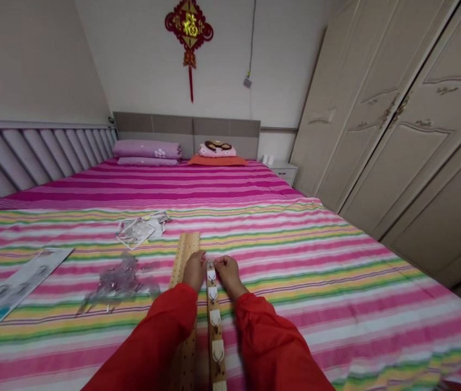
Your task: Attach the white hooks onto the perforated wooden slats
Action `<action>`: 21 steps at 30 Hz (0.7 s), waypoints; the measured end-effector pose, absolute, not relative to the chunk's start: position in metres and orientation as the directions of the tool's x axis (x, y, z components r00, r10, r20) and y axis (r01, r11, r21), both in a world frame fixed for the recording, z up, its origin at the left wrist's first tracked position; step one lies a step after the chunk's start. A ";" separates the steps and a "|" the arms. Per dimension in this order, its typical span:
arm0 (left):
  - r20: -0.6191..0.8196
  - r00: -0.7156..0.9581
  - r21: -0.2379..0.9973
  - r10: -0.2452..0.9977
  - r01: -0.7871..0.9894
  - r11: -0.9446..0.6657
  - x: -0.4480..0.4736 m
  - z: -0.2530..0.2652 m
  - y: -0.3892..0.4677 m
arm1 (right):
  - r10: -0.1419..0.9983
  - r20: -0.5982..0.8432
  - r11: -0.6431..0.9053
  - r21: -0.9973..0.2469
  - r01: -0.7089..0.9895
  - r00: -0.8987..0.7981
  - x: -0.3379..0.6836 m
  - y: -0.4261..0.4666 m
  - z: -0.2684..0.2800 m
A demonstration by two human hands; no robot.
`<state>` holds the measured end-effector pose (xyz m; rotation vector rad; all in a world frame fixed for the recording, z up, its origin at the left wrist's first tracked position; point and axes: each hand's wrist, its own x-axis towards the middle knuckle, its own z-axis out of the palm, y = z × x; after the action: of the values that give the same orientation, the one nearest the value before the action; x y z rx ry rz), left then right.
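Note:
A narrow wooden strip (215, 304) lies lengthwise on the striped bed cover, with several white-backed metal hooks (215, 319) in a row along it. At its far end, my left hand (195, 270) is on the left side and my right hand (228, 273) on the right. Both hands have thumb and fingers pinched together close to a small metallic piece (210, 264), which looks like another hook. The fingers hide what exactly each one grips. Under and beside my left forearm runs a wider wooden board (189, 244) with rows of small holes.
Left of the board lies a heap of clear plastic bags (122, 277) with small metal parts. Behind it are opened packets (143, 228). A long white package with hooks (20, 282) lies farther left. Pillows (147, 151) rest at the headboard; a wardrobe (377, 119) stands at right.

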<state>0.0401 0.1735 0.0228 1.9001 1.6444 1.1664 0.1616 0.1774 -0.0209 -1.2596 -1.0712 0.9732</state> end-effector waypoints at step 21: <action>0.192 -0.011 0.505 0.981 0.859 -0.089 0.037 0.033 0.155 | 0.987 -0.015 0.007 -0.990 -0.142 0.157 0.160 0.184 -0.026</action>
<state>0.0367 0.1547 0.0329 2.0234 1.9394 0.7428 0.1604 0.1842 -0.0264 -1.1777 -0.9873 1.1598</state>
